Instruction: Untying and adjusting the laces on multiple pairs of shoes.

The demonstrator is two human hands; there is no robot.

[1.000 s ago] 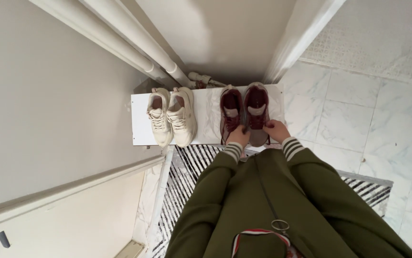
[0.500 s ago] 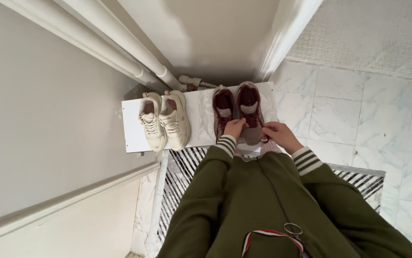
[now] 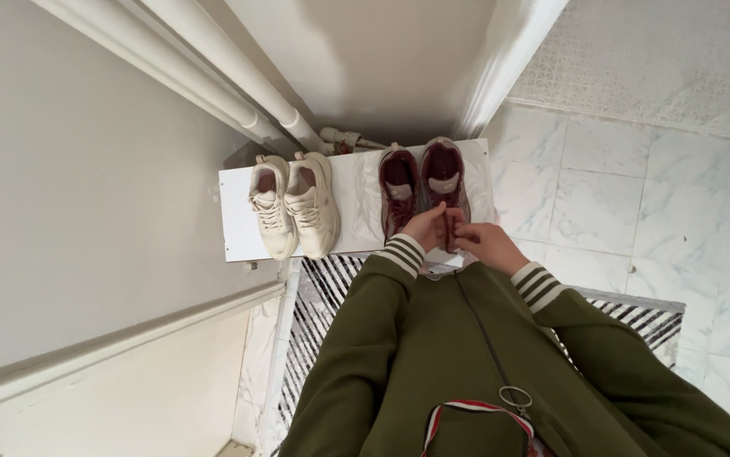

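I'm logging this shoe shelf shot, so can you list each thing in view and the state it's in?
Cream sneakers: side by side on the shelf, laced, untouched.
Maroon sneakers: side by side on the shelf, front ends under the hands.
Left hand: pinching the right maroon sneaker's laces.
Right hand: fingers closed at the same laces.
White shelf: bears both pairs.
Striped rug: flat on the floor, partly hidden.

Both arms reach forward and down in olive sleeves with striped cuffs, elbows bent, forearms converging; the 2 hands meet close together at the centre; the left hand is curled, fingers pinched inward; the right hand lies just beside it, knuckles up, fingers folded toward the left; wrists angled inward.
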